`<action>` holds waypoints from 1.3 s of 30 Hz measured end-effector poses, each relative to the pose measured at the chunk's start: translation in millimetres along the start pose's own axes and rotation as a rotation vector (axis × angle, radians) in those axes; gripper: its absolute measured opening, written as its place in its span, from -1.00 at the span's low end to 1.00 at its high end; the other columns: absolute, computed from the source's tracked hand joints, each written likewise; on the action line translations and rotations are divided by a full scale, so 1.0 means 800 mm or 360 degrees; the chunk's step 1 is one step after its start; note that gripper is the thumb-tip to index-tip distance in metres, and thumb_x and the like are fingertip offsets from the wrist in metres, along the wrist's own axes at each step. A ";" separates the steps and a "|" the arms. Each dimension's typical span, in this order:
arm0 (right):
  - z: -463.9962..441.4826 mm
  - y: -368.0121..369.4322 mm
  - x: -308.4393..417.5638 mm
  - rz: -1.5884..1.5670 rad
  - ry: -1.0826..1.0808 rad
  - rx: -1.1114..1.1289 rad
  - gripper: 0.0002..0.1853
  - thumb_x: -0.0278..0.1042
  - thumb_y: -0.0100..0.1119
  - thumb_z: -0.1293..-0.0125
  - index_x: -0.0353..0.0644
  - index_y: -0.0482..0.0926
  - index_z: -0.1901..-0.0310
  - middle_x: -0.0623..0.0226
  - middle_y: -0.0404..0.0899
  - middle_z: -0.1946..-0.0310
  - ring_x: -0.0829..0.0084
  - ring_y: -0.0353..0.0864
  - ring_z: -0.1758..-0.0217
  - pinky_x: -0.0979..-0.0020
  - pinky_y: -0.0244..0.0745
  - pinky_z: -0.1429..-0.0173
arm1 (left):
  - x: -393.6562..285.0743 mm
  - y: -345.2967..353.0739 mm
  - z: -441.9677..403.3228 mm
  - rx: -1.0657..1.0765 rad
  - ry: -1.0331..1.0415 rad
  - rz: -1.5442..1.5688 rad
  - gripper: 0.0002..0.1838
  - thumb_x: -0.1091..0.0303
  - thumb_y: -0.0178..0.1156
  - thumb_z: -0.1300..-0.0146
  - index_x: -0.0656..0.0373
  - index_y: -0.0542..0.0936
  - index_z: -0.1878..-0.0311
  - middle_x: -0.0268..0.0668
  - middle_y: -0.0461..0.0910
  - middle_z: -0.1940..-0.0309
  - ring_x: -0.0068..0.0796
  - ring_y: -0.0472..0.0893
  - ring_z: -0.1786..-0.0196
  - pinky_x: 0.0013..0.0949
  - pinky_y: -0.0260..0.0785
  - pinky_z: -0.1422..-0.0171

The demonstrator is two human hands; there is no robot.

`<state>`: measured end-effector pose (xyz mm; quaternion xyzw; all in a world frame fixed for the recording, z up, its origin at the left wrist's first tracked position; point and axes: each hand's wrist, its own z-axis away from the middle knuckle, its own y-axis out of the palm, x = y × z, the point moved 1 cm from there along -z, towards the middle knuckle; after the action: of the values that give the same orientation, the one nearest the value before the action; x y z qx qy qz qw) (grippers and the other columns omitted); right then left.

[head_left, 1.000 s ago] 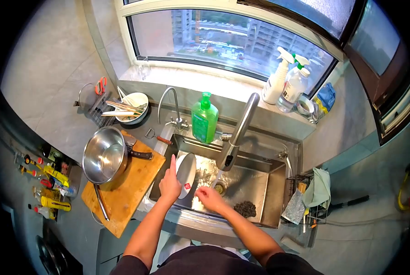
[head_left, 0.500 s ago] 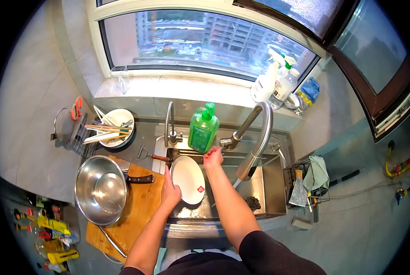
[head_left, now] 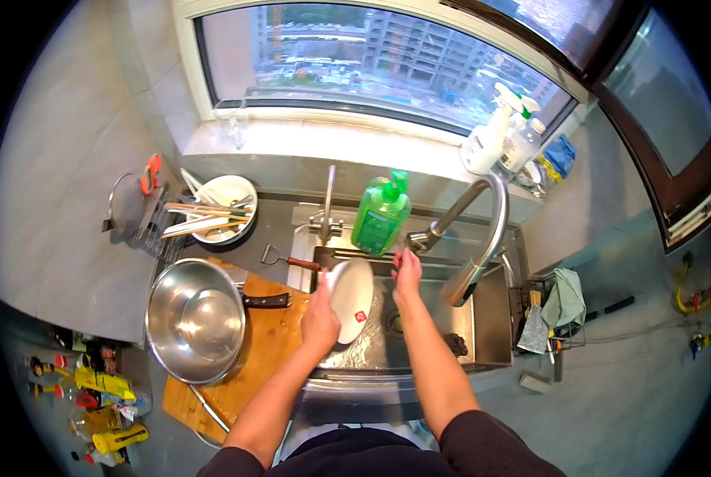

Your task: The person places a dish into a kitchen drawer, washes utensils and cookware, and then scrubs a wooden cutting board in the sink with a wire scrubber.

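My left hand [head_left: 320, 319] is closed on the left edge of a white plate [head_left: 354, 298] with a small red sticker. The plate is tilted above the left part of the sink [head_left: 495, 318]. My right hand [head_left: 406, 273] is at the base of the faucet [head_left: 495, 207], its fingers curled at the faucet handle, which they partly hide. A green pump bottle of dish soap [head_left: 381, 219] stands behind the sink, between the faucet and a thinner tap [head_left: 328, 203]. In the sink lies a dark scouring pad [head_left: 456, 343].
To the left, a steel pot [head_left: 196, 318] and a black-handled knife [head_left: 266, 301] rest on a wooden cutting board [head_left: 272, 358]. Behind them is a bowl [head_left: 232, 191] with chopsticks. A peeler [head_left: 300, 263] lies by the sink. Spray bottles [head_left: 491, 135] stand on the sill.
The plate has tipped more on edge in my left hand. My right hand has come closer to the faucet handle. The water stream under the spout no longer shows. The view has shifted slightly.
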<state>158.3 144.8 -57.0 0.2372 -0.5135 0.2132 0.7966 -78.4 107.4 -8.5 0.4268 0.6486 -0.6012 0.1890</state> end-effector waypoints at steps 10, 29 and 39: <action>0.107 -0.108 -0.057 0.0417 0.0752 0.0752 -0.25 -0.34 0.16 -0.39 -0.01 0.13 -0.57 0.32 0.43 -0.39 0.41 0.41 -0.40 0.36 0.38 -0.34 | -0.045 -0.075 0.022 0.0026 0.0711 -0.0451 -0.22 0.51 0.08 -0.24 -0.28 0.29 -0.55 -0.24 0.58 -0.07 -0.14 0.69 0.05 -0.19 0.60 0.16; 0.182 -0.130 -0.021 0.0635 0.0975 0.1158 -0.54 -0.44 -0.01 -0.29 -0.47 0.35 -0.20 -0.11 0.67 0.15 0.11 0.78 0.31 0.30 0.81 0.25 | 0.056 -0.027 0.179 0.0073 -0.1103 0.1036 -0.11 0.12 0.21 -0.44 -0.03 -0.09 -0.65 -0.03 0.44 -0.37 -0.25 0.58 -0.12 -0.18 0.58 0.02; 0.226 -0.192 -0.034 0.0774 0.0839 0.1308 -0.55 -0.48 -0.05 -0.31 -0.45 0.35 -0.23 0.01 0.62 0.02 0.15 0.75 0.15 0.25 0.82 0.21 | 0.022 -0.039 0.356 -0.0417 -0.1302 0.1083 -0.34 0.21 0.15 -0.49 -0.03 0.17 -0.58 -0.20 0.44 -0.38 -0.39 0.60 -0.15 -0.26 0.54 -0.11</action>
<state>108.0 -87.8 -41.2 0.3419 -0.2109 0.6267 0.6677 -189.0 -152.0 -60.7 0.3169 0.4169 -0.5373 0.6611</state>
